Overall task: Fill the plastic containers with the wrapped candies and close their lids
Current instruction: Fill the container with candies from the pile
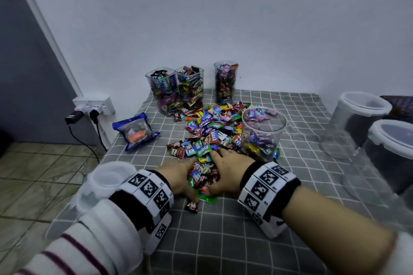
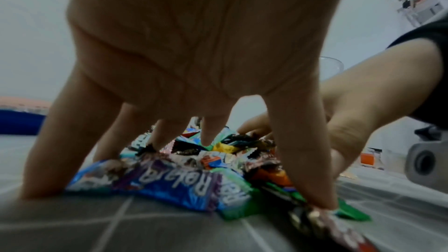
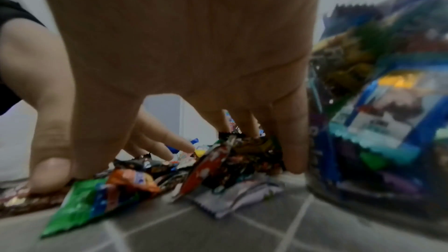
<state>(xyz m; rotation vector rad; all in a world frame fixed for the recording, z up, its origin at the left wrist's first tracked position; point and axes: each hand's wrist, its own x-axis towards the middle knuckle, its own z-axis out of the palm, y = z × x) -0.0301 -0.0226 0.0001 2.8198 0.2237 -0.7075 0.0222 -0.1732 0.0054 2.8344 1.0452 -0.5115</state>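
Note:
A heap of wrapped candies (image 1: pixel 210 131) lies mid-table on the grey checked cloth (image 1: pixel 223 241). My left hand (image 1: pixel 178 178) and right hand (image 1: pixel 225 174) bracket the heap's near end from both sides, palms facing each other. In the left wrist view the left hand (image 2: pixel 189 102) stands on spread, straight fingers over the candies (image 2: pixel 181 179). The right hand (image 3: pixel 194 83) stands likewise over the candies (image 3: pixel 213 162). An open clear container (image 1: pixel 263 134), partly filled, stands just right of the right hand and fills the right wrist view's edge (image 3: pixel 387 122). Three full lidless containers (image 1: pixel 190 87) stand at the back.
A clear tub (image 1: pixel 107 183) sits by my left wrist near the table's left edge. Two large lidded tubs (image 1: pixel 357 118) (image 1: pixel 391 154) stand at the right. A blue bag (image 1: pixel 136 131) lies at left. A wall socket with plugs (image 1: pixel 93 107) is beyond the table edge.

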